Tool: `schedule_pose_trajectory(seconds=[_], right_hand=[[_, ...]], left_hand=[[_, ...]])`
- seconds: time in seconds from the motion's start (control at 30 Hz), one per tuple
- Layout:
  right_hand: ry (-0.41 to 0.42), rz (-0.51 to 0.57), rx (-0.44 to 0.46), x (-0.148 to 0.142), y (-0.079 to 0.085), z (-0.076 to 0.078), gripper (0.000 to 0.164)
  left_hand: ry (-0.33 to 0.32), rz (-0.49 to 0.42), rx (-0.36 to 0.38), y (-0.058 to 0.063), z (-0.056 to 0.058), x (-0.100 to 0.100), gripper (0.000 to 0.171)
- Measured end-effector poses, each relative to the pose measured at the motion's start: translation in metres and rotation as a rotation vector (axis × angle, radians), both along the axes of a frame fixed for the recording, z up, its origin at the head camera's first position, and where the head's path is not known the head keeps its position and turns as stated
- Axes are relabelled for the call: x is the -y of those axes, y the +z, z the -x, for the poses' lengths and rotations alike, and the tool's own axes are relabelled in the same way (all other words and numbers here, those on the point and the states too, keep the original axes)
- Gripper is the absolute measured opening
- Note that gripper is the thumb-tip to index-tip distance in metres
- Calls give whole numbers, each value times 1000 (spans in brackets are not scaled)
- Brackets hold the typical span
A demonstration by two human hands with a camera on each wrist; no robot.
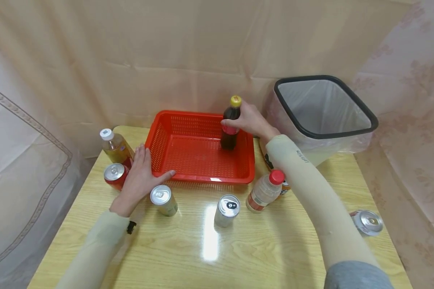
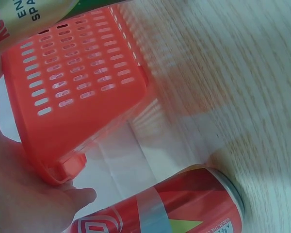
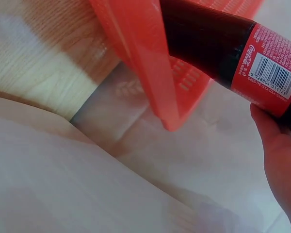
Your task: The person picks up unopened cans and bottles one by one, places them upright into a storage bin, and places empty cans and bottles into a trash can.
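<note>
My right hand (image 1: 252, 119) grips a cola bottle (image 1: 229, 138) with a yellow cap and red label. The bottle stands upright within the back right part of a red plastic basket (image 1: 195, 176); its Coca-Cola label (image 3: 266, 68) shows in the right wrist view. At the basket's front left corner rests my left hand (image 1: 139, 176), fingers straight along the left rim and thumb out over the front rim. Beside that hand are a red can (image 1: 116, 176) and a white-capped bottle (image 1: 116, 148). A gold Red Bull can (image 1: 164, 201) stands near its thumb.
A silver can (image 1: 226, 210) and a red-capped clear bottle (image 1: 263, 194) stand before the basket. An orange can (image 1: 285, 188) is partly hidden behind that bottle. A lined bin (image 1: 296, 136) with a black rim is at back right. Another can (image 1: 368, 223) lies near the table's right edge.
</note>
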State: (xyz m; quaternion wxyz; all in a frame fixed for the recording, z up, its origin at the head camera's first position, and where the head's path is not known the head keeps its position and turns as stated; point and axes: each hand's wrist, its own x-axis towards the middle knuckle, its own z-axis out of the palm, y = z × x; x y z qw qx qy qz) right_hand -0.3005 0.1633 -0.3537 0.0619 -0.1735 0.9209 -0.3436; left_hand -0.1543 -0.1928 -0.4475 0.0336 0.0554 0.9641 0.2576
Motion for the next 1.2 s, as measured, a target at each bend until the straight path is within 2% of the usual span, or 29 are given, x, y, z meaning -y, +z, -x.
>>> schedule_pose_trajectory(seconds=[0.37,0.73,0.87,1.03,1.2], right_hand=[[-24,-30,42,3,-7,6,65],[1,14,114,1,-8,9,70],[-6,41,109,-4,-3,7,72],[-16,70,57,-12,7,2,76],[-8,120,73,-17,16,-5,83]], left_hand=[[1,6,8,1,-1,2,129],[-8,3,13,-1,0,1,128],[-7,5,12,-2,2,2,128],[-12,10,7,-2,5,1,129],[-12,12,12,-2,8,2,129]])
